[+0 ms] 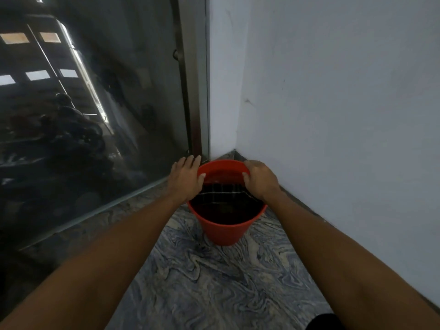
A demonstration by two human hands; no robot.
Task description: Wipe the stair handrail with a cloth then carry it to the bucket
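Observation:
A red bucket [226, 228] stands on the floor in the corner, holding dark water. A dark checked cloth [221, 192] hangs stretched across the inside of the bucket, just above the water. My right hand [260, 181] is curled at the right rim, gripping the cloth's right end. Over the left rim lies my left hand [187, 177], palm down with fingers straight and spread. The cloth's left end runs under that palm, and whether the palm pins it is hidden. No handrail can be made out.
A dark glass panel [90, 115] with a metal post [190, 79] rises on the left, close to the bucket. White walls [333, 103] close the corner behind and to the right. Grey marbled floor [214, 282] lies between my forearms.

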